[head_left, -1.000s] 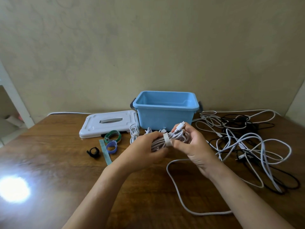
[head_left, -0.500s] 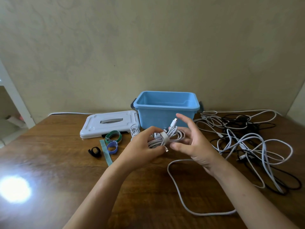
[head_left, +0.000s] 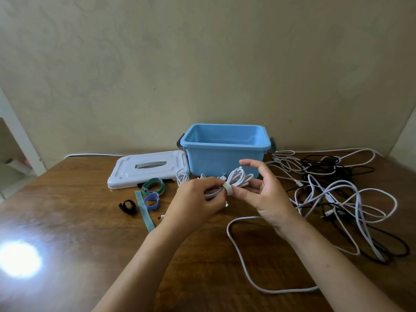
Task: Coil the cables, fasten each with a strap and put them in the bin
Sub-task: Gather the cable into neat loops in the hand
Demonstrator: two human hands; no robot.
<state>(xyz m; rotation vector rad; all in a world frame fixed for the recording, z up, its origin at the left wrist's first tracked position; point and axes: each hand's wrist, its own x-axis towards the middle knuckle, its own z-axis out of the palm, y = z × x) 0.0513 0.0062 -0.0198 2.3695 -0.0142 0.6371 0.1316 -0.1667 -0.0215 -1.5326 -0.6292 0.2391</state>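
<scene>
A plain room corner with a brown wooden surface (head_left: 67, 221) standing against a beige wall (head_left: 202, 64).

The dull beige plaster wall is filling the upper half of the view, showing faint mottled marks and meeting a second, paler wall (head_left: 405, 140) at the far right. The glossy, dark-grained wooden surface is running up to the wall and catching a bright white glare of light (head_left: 19, 258) at its lower left. At the far left a white painted frame (head_left: 18, 131) is slanting down, with a dim space and pale floor (head_left: 11, 183) showing beyond it.
</scene>
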